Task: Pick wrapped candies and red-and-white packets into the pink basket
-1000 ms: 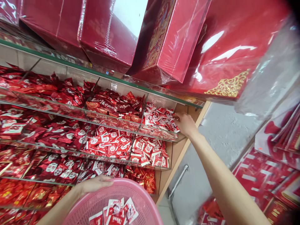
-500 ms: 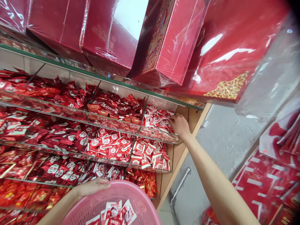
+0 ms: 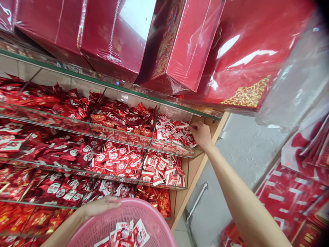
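My left hand [image 3: 101, 207] grips the rim of a round pink plastic basket [image 3: 156, 219] at the bottom of the view. Inside the basket lie several small red-and-white wrapped packets [image 3: 140, 231]. My right hand [image 3: 202, 134] is at the right end of the top shelf row, its fingers curled together over a compartment of similar red-and-white packets [image 3: 171, 130]. The fingertips meet at the edge of that pile; what is between them, if anything, I cannot make out.
Stepped shelf rows with glass fronts hold dark red packets [image 3: 123, 115], more red-and-white packets [image 3: 161, 168] and orange-red packets [image 3: 41, 221]. Large film-wrapped red boxes [image 3: 190, 44] stand on the glass shelf [image 3: 110, 85] above. A wooden side panel [image 3: 195, 171] borders a grey wall [image 3: 241, 144].
My right hand has drawn back slightly to the right from the packet pile, its fingers more curled. The view has shifted a little. The basket and left hand hold their place.
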Demonstrator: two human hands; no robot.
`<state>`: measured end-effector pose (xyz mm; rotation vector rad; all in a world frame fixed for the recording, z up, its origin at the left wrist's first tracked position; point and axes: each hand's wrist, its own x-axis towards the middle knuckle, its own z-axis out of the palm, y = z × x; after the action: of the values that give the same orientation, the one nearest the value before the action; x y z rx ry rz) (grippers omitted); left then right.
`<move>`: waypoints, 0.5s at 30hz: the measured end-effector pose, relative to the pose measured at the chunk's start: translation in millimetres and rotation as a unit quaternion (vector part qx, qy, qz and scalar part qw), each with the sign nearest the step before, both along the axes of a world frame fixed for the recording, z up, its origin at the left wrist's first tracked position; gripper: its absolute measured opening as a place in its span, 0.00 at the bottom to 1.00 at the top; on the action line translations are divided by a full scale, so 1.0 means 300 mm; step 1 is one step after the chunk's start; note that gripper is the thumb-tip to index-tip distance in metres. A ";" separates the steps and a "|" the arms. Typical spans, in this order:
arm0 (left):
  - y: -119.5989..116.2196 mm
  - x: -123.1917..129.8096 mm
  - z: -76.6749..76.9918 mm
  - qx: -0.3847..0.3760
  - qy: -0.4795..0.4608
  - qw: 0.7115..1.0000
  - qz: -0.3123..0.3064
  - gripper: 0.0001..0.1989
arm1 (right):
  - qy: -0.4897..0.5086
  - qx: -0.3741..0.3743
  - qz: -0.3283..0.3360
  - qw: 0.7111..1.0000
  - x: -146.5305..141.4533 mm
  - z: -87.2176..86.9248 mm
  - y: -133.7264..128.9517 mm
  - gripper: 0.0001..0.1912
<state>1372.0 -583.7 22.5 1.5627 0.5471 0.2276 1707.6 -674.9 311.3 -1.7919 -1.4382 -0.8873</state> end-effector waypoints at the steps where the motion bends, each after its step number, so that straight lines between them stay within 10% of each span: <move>1: -0.001 0.004 0.001 -0.003 0.000 1.000 0.002 0.20 | 0.005 0.007 0.006 1.000 0.002 0.000 -0.002 0.12; 15: 0.025 0.000 -0.013 -0.007 0.026 0.999 0.017 0.20 | 0.191 0.060 0.173 0.964 -0.030 -0.034 -0.075 0.16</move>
<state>1372.1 -576.3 18.6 1.5494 0.6158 0.2081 1698.6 -697.5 301.2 -1.4612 -1.3535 -0.4120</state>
